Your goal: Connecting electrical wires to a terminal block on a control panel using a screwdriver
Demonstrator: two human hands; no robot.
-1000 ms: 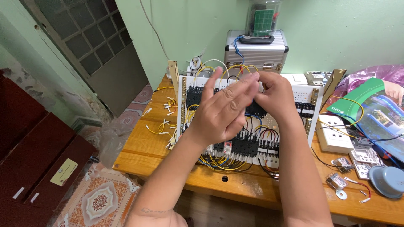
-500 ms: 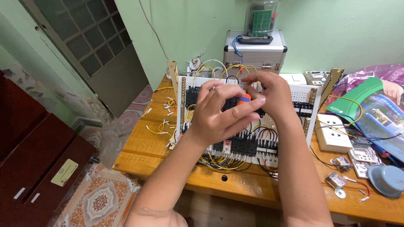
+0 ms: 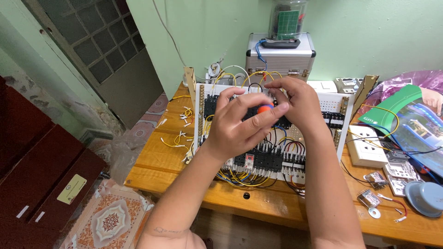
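1. My left hand (image 3: pixel 237 127) pinches a small orange-tipped tool (image 3: pixel 265 109) between its fingers; my right hand (image 3: pixel 295 103) curls beside it, its grip hidden.
2. Both hover over the white control panel (image 3: pixel 272 133) on the worktop (image 3: pixel 161 161).
3. I judge I'm mid-wiring; next calls for steady aim at a terminal.

A small orange-and-blue screwdriver handle (image 3: pixel 265 109) is seen pinched upright, mostly hidden, over a white wiring panel (image 3: pixel 272 133). The panel is packed with black relays and yellow, black and red wires, and propped tilted.
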